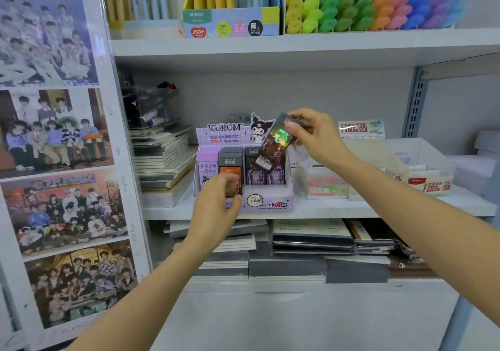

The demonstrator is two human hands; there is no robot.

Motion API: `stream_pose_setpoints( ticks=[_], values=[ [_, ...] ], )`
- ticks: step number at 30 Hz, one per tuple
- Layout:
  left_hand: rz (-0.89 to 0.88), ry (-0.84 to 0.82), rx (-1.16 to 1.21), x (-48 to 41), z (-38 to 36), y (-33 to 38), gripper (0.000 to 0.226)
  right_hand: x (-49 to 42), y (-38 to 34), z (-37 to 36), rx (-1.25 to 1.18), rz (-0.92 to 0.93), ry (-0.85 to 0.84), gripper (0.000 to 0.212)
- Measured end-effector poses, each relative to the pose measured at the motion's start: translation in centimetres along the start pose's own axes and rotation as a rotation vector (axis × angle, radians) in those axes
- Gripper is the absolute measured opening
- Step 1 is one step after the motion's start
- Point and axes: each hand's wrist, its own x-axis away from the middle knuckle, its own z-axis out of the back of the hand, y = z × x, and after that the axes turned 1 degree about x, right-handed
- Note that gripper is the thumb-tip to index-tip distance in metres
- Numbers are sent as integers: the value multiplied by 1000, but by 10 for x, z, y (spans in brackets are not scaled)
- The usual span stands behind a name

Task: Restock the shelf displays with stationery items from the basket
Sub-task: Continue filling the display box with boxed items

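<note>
A purple Kuromi display box (pixel 267 201) stands on the middle shelf, filled with rows of pencil-lead packs: purple ones at left, orange-and-grey ones in the middle, dark ones at right. My right hand (pixel 313 134) pinches the top of a dark holographic lead pack (pixel 273 145), tilted above the box's right row. My left hand (pixel 216 204) is at the box's front left, fingers curled around an orange pack (pixel 231 174) in the middle row. No basket is in view.
Clear plastic bins with red-and-white lead boxes (pixel 422 182) sit right of the display. Stacked notebooks (pixel 162 158) lie at its left and on the shelf below (pixel 311 237). Coloured highlighters (pixel 373 6) fill the shelf above. Group photo posters (pixel 54 134) cover the left panel.
</note>
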Motion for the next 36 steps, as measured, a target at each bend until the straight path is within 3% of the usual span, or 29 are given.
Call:
stream_pose_setpoints(
  ticks=[4, 7, 12, 18, 23, 28, 33, 36],
  values=[
    [-242, -114, -333, 12, -4, -10, 39, 1, 15, -8, 46, -38, -24, 17],
    [-261, -179, -444, 19, -7, -12, 47, 4, 25, -28, 26, -28, -112, 11],
    [-279, -202, -471, 21, -7, -16, 53, 2, 37, -45, 171, 9, -164, 7],
    [-288, -184, -499, 21, -10, -21, 56, -12, 35, -38, 310, 20, -284, 24],
    [-288, -165, -495, 21, -11, -21, 57, -22, 24, -55, 450, 172, -222, 28],
    [-293, -169, -515, 22, -11, -23, 60, -21, 32, -49, 451, 103, -206, 32],
    [-292, -162, -516, 22, -11, -23, 59, -22, 26, -62, 513, 206, -268, 34],
    [-303, -164, -518, 22, -11, -23, 59, -20, 27, -59, 560, 148, -210, 33]
  ],
)
